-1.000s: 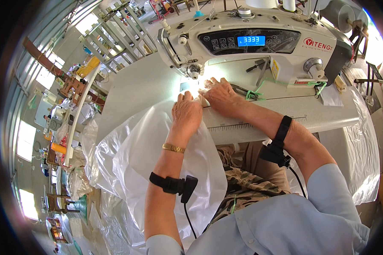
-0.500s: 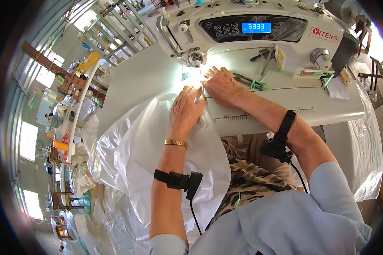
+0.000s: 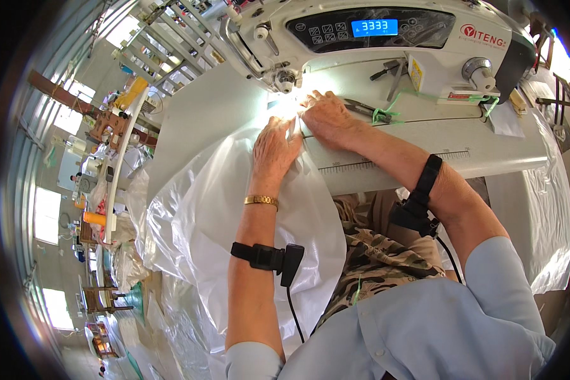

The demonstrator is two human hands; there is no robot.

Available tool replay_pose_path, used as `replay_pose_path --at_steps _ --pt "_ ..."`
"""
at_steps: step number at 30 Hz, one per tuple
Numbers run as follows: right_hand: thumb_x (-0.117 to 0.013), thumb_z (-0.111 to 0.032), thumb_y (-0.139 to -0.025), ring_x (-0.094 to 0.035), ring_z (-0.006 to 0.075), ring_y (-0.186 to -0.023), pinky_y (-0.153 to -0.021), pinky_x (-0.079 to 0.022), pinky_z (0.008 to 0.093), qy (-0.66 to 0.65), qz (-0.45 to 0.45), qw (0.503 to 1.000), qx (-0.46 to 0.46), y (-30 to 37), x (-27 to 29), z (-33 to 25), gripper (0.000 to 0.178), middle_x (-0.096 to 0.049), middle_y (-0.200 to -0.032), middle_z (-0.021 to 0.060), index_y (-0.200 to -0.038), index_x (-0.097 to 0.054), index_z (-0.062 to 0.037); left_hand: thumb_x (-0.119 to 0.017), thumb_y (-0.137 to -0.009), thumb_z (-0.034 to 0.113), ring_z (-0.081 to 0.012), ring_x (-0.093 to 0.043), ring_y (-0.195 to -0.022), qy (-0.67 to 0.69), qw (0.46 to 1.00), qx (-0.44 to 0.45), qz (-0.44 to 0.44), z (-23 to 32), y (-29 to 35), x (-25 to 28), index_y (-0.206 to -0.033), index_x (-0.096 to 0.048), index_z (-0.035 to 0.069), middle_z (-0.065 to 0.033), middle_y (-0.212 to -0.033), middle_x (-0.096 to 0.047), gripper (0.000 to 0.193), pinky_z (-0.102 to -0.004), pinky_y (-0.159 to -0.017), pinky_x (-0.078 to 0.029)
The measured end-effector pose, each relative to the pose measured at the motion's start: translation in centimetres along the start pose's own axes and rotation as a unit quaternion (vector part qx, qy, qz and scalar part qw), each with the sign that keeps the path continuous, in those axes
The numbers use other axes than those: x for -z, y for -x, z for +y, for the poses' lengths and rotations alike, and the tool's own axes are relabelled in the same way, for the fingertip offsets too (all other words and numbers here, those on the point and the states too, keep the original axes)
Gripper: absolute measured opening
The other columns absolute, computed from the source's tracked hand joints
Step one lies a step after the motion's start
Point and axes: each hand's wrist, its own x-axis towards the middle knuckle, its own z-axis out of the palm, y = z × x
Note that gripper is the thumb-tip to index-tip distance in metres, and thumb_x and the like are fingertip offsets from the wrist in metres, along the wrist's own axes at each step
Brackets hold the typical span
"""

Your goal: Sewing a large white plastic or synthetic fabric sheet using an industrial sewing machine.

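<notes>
Both my hands work close together just below the needle head of a white sewing machine (image 3: 367,57), in the glare of its lamp. A wide sheet of white, shiny plastic-like material (image 3: 234,234) hangs from there over the table edge toward my lap. My left hand (image 3: 275,149) is closed on the sheet's edge, fingers bent and pointing at the needle. To its right, my right hand (image 3: 326,117) has curled fingers near the same edge, by the presser area. The bright light washes out its fingertips and whatever they pinch.
Thread snips (image 3: 361,109) with green thread lie right of my right hand. A dark-handled tool (image 3: 386,69) rests behind them, under the machine arm. A ruler strip (image 3: 354,166) runs along the table's front. Clear plastic sheeting (image 3: 532,215) hangs at the right; a metal rack (image 3: 164,47) stands at far left.
The whole view has shifted slightly, with the machine sitting a little higher. Both hands stay in nearly the same place at the needle, and the sheet hangs much as before.
</notes>
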Motion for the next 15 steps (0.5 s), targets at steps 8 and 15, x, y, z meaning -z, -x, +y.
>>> replay_pose_path --at_steps 8,15 --pt "-0.047 -0.012 -0.089 -0.059 0.0317 -0.105 -0.085 -0.046 0.0508 -0.134 -0.047 0.989 0.037 3.4 2.8 -1.1 0.022 -0.064 -0.102 0.0161 -0.101 -0.062 -0.0005 -0.049 -0.097 0.03 -0.0337 -0.058 -0.109 0.026 1.0 -0.012 0.004 -1.5 0.8 -0.4 -0.121 -0.063 0.005 -0.0162 -0.113 -0.06 0.038 -0.042 -0.095 -0.046" --pt "-0.06 -0.012 -0.087 -0.062 0.0363 -0.085 -0.075 -0.05 0.0461 -0.34 0.101 0.935 0.033 14.4 5.6 -6.6 0.022 -0.064 -0.086 0.0167 -0.105 -0.059 -0.0009 -0.051 -0.097 0.017 -0.0348 -0.059 -0.109 0.157 0.983 -0.058 0.071 0.7 7.7 1.5 -0.12 -0.06 0.001 -0.0213 -0.12 -0.061 0.03 -0.0414 -0.091 -0.047"
